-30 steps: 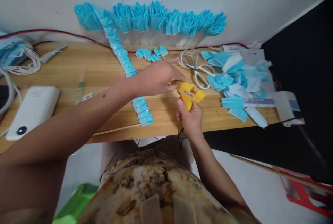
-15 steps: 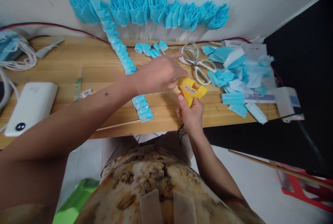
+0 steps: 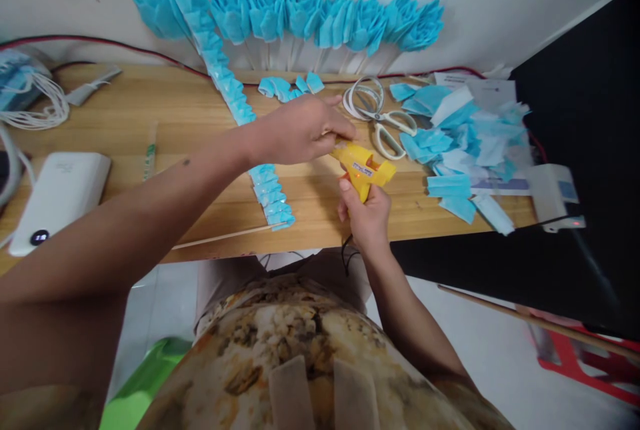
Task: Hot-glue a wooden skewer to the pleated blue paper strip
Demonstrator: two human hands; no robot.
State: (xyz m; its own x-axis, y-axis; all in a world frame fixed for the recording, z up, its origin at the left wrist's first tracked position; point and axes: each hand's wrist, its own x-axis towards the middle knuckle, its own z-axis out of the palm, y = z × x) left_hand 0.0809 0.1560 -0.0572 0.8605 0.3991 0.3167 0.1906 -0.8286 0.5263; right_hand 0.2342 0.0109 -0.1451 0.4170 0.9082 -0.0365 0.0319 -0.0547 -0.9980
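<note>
My right hand (image 3: 369,213) is wrapped round the handle of a yellow glue gun (image 3: 367,169), which has a small lit orange light on its side. Curled fingers of my left hand (image 3: 313,130) close on the gun's front end and cover its tip. Under my left forearm runs a pleated blue strip (image 3: 273,193), its far end leaning on the wall. A thin wooden stick (image 3: 225,237) meets the strip's near end. Beyond my hands lie white-handled scissors (image 3: 393,133) and a roll of clear tape (image 3: 364,98).
Blue fabric flowers (image 3: 303,9) on sticks lean along the wall. Blue and white scraps (image 3: 463,133) are heaped at the right, beside a white box (image 3: 553,197). At the left lie a white power bank (image 3: 63,200) and coiled white cable (image 3: 45,110). Small blue pieces (image 3: 290,89) sit at the back.
My left hand has shifted slightly left and up, its fingers curling more over the gun's front end. The glue gun has moved slightly left in my right hand.
</note>
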